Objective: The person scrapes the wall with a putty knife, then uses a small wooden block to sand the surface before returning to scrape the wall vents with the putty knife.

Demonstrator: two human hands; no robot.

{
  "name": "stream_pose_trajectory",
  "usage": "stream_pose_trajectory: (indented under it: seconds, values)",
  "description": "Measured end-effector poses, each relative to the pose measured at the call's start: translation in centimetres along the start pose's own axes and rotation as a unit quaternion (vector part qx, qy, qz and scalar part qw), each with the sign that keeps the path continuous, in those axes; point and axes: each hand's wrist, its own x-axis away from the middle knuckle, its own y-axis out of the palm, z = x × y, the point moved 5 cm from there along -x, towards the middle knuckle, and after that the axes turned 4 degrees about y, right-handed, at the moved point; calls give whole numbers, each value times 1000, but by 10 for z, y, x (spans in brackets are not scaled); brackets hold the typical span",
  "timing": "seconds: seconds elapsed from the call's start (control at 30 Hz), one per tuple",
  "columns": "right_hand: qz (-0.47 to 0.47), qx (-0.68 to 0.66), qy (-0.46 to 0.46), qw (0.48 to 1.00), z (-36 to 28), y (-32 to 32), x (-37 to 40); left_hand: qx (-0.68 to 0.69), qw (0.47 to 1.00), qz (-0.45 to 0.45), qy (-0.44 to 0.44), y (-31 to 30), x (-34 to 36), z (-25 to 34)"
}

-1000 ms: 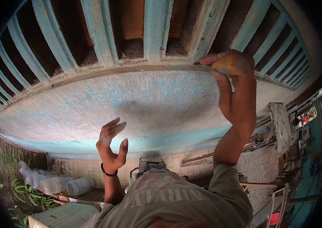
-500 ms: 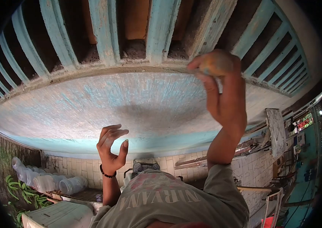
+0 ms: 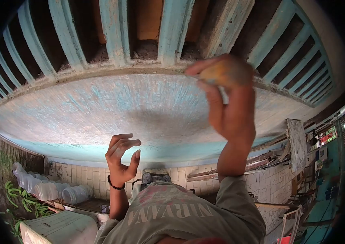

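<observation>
My right hand (image 3: pixel 231 110) is raised overhead and shut on a scraper with a yellowish handle (image 3: pixel 221 72), blurred by motion. Its blade edge meets the upper rim of a concrete ledge (image 3: pixel 111 110) with worn light-blue paint. Lower down, my left hand (image 3: pixel 121 158) is held up in the air below the ledge. Its fingers are curled and apart, it holds nothing, and a black bead bracelet is on the wrist. My grey printed shirt (image 3: pixel 176 215) fills the bottom middle.
Light-blue painted slats (image 3: pixel 172 28) with dark gaps run above the ledge. A white tiled wall (image 3: pixel 180 173) lies below it. Several clear plastic jars (image 3: pixel 50 190), green plants and a white box (image 3: pixel 58 232) sit at lower left. Boards and clutter (image 3: pixel 298 142) stand at right.
My right hand with the scraper has slid leftward along the ledge's upper rim. My left hand has stayed almost in place, fingers still curled.
</observation>
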Motion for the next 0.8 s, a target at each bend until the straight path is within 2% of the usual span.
stream_pose_trajectory:
  seconds: [0.07, 0.1, 0.2, 0.33, 0.37, 0.47, 0.57, 0.67, 0.73, 0.8]
  values:
    - [39, 2, 16, 999, 6, -10, -3, -1, 1000, 1, -4, -4, 2, 2]
    - [23, 42, 35, 998, 8, -10, -4, 0, 1000, 4, -6, -4, 3, 2]
    - [-34, 28, -53, 998, -9, 12, -6, -5, 1000, 6, -11, -3, 6, 1]
    - [1, -58, -24, 998, 0, 6, -10, -15, 1000, 13, 3, -5, 6, 5]
    - [16, -37, -11, 999, 3, 1, -13, -13, 1000, 15, 0, -7, 7, 4]
    - [-16, 32, 0, 999, 4, 12, -12, -8, 1000, 20, -6, -7, 9, 4]
    - [23, -42, -80, 996, 2, 16, -16, -12, 1000, 19, -7, -6, 8, 4]
    - [54, -59, -46, 996, 9, 12, -18, -14, 1000, 22, -7, -8, 7, 7]
    - [50, -11, -18, 999, 11, 11, -19, -10, 1000, 26, -8, -8, 8, 7]
    - [17, -11, -45, 999, -3, 20, -17, -9, 1000, 26, -12, -6, 8, 5]
